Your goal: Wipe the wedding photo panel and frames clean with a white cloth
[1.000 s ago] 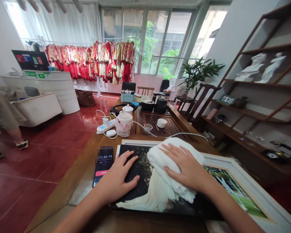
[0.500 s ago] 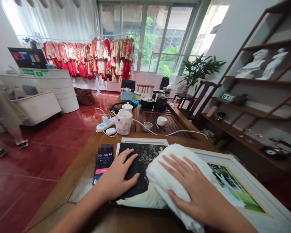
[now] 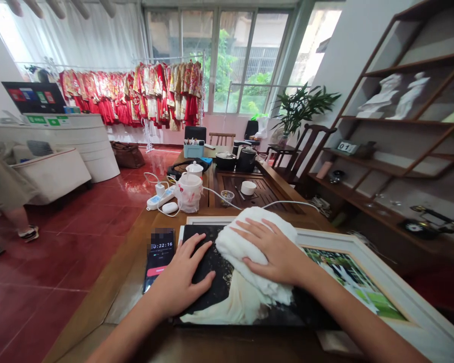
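Observation:
A dark photo panel (image 3: 236, 303), printed with pale blossoms and a cream dress, lies flat on the wooden table. My left hand (image 3: 181, 277) rests open on its left part, fingers spread. My right hand (image 3: 276, 252) holds a bunched white towel (image 3: 227, 244) against the panel, fingers stretched over the cloth and the thumb pressed to its near side. The towel covers the upper right part of the picture. To the left of my left hand lies a phone (image 3: 162, 252) with a lit screen. A white-framed photo (image 3: 357, 287) of people on grass lies partly under the panel at the right.
Beyond the panel are a power strip (image 3: 159, 199), a white cup in plastic wrap (image 3: 189, 194), a cable and a tea tray (image 3: 261, 189) bearing a small white bowl (image 3: 248, 188). Shelves (image 3: 393, 121) stand at right. A person's legs (image 3: 13, 201) show at far left.
My right hand and the towel have moved left and farther from me across the panel, uncovering its lower right part. The left hand keeps its place on the panel. The view has shifted slightly.

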Demonstrator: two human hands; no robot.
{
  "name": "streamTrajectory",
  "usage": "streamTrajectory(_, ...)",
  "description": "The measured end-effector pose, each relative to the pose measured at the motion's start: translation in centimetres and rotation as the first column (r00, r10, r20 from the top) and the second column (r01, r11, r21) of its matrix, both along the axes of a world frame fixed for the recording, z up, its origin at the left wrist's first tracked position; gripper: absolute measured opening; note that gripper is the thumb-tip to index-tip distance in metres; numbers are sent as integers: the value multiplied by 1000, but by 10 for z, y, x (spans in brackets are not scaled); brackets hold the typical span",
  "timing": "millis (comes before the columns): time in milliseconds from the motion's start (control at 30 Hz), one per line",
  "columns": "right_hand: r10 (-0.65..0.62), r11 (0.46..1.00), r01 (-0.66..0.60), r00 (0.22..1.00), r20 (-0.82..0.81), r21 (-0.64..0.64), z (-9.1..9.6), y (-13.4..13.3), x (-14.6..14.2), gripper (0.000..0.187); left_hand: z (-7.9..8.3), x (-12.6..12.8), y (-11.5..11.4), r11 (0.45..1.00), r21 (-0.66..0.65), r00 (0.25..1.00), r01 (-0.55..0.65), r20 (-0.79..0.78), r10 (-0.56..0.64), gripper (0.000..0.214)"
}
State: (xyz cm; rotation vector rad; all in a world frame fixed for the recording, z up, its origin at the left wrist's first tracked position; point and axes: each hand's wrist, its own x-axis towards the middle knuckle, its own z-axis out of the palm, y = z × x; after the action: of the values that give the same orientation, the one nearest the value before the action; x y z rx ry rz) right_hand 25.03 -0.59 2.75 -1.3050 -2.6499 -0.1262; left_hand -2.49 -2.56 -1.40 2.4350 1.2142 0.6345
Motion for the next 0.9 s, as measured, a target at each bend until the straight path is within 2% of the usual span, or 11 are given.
streamTrajectory(167,-3,1000,3,1000,-6,1,2,-1,-2,69,-1,1,1,1000,15,1000,-1,-9,1,55)
streamTrajectory(433,79,994,-77,997,23,-78,1,-54,-4,79,-4,0,3,1000,17,1000,4,-12,-4,57)
streamTrajectory(533,95,991,-91,995,31,-97,0,-61,-3,80,-3,-1,3,1000,16,1000,4,-2,-4,57)
streamTrajectory(633,97,991,-94,995,34,-100,0,-50,-4,77,-3,-1,3,1000,12,1000,7,1,-7,56)
streamTrajectory(900,19,1000,-20,999,-31,-7,4,9,-9,67,1,0,-1,1000,8,1000,13,-6,-13,56)
